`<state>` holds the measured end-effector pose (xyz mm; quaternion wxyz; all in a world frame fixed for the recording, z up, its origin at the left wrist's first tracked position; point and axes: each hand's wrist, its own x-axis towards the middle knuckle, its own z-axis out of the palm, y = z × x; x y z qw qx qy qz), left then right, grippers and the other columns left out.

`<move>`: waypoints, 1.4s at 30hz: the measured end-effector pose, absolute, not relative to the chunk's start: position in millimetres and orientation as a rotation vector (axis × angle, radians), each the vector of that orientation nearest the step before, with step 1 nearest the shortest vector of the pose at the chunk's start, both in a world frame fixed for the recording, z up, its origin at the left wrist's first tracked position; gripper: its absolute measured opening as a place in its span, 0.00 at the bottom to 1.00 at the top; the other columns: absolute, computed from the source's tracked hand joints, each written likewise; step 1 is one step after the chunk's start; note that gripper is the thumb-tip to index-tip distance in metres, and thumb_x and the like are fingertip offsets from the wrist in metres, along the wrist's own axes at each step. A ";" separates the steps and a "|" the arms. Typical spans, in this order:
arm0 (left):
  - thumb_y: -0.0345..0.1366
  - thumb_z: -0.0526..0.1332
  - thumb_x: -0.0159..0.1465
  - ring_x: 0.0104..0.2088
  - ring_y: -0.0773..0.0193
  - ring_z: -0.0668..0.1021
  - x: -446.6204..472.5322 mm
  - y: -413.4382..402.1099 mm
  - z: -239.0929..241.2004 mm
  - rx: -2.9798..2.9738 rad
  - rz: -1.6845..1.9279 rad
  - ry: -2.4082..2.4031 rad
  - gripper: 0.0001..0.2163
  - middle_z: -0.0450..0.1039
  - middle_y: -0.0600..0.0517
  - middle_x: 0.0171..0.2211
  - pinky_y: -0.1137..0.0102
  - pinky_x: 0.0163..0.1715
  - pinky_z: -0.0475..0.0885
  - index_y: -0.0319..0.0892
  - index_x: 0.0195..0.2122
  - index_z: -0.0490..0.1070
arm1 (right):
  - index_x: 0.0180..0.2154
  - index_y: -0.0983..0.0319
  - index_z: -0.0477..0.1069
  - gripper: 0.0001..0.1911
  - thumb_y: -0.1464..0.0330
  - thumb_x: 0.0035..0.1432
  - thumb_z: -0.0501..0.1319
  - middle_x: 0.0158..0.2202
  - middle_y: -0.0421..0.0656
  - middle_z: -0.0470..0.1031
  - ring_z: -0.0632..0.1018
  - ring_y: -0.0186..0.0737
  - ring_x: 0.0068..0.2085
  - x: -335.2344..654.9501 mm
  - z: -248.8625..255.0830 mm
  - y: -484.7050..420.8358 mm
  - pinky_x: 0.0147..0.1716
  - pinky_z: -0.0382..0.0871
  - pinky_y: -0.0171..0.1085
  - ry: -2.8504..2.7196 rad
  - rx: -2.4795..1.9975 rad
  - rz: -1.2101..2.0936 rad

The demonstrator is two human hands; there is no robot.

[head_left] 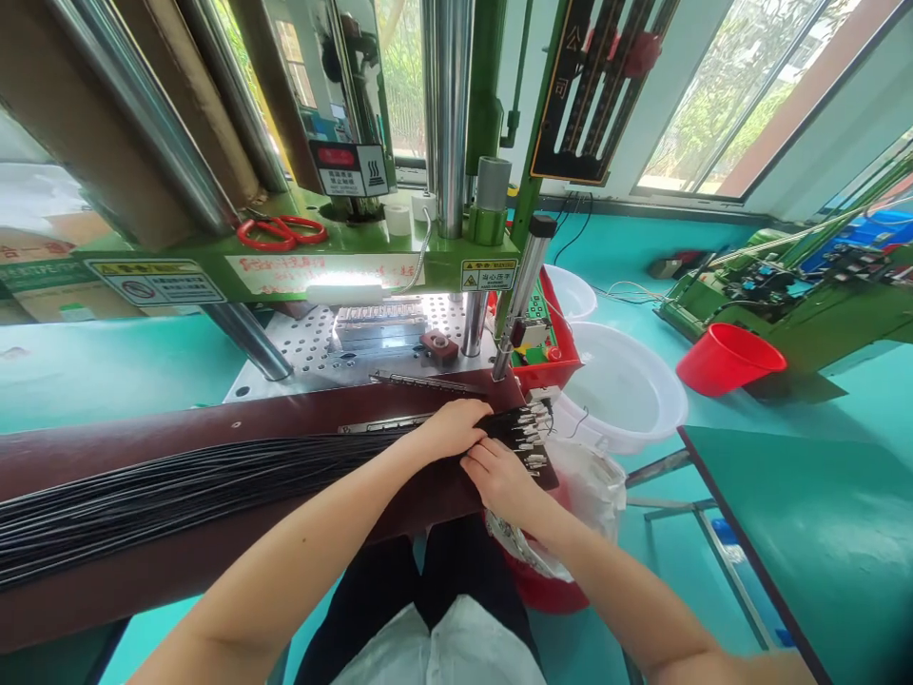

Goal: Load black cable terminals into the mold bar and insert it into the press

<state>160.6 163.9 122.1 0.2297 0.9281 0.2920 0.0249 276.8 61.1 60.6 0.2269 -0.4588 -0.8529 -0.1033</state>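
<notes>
A thick bundle of black cables (164, 490) runs across the brown workbench (235, 423) from the left to a dark fixture plate (532, 438) with several metal connector ends. My left hand (449, 428) rests curled on the cable ends at the plate's left side. Just below it, my right hand (499, 476) has its fingers pinched on a cable at the plate's near edge. What exactly the fingertips hold is hidden.
A green press machine (399, 257) with steel columns stands behind the bench, red scissors (281, 231) on its ledge. White basins (628, 385) and a red bucket (724, 357) sit on the teal floor at right. A plastic-lined red bin (571, 533) is beside my knee.
</notes>
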 end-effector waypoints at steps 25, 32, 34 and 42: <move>0.37 0.50 0.66 0.39 0.61 0.71 10.6 145.6 111.2 3.223 0.249 0.995 0.07 0.67 0.49 0.40 0.66 0.36 0.63 0.41 0.34 0.64 | 0.40 0.66 0.67 0.23 0.53 0.59 0.50 0.36 0.48 0.67 0.66 0.42 0.37 329.6 87.4 120.8 0.38 0.58 0.41 -2.525 -1.400 -0.545; 0.33 0.51 0.65 0.51 0.56 0.65 -27.0 141.0 90.1 3.164 0.361 1.033 0.07 0.60 0.47 0.52 0.58 0.52 0.58 0.39 0.31 0.64 | 0.46 0.67 0.66 0.23 0.55 0.57 0.53 0.40 0.49 0.67 0.66 0.44 0.41 326.4 82.2 83.6 0.42 0.60 0.43 -2.543 -1.450 -0.426; 0.35 0.52 0.65 0.50 0.56 0.65 -28.7 139.3 88.0 3.079 0.402 1.040 0.06 0.61 0.46 0.52 0.58 0.52 0.58 0.39 0.34 0.65 | 0.50 0.67 0.64 0.26 0.55 0.56 0.55 0.47 0.51 0.65 0.65 0.48 0.48 325.6 80.2 73.1 0.48 0.57 0.46 -2.523 -1.442 -0.482; 0.41 0.51 0.65 0.42 0.58 0.69 15.0 151.3 103.0 2.781 0.292 1.156 0.13 0.67 0.48 0.42 0.64 0.42 0.65 0.42 0.47 0.65 | 0.47 0.64 0.67 0.26 0.52 0.56 0.54 0.48 0.47 0.68 0.65 0.46 0.51 318.0 101.9 103.7 0.54 0.51 0.48 -2.469 -1.496 -0.301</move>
